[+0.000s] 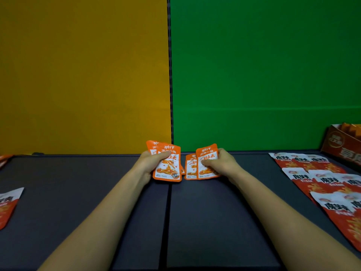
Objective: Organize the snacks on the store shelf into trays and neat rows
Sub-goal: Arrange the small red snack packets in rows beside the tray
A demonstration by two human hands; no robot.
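Small orange-and-white snack packets are held upright near the back of the dark shelf. My left hand grips a small stack of these packets, thumb across the front one. My right hand grips two more orange packets, their lower edges resting on the shelf. The two bunches stand side by side, just apart, at the seam between the yellow and green back panels.
Red-and-white snack bags lie in overlapping rows on the shelf's right side. A brown cardboard tray with orange packets stands at the far right back. Another red-and-white bag lies at the left edge.
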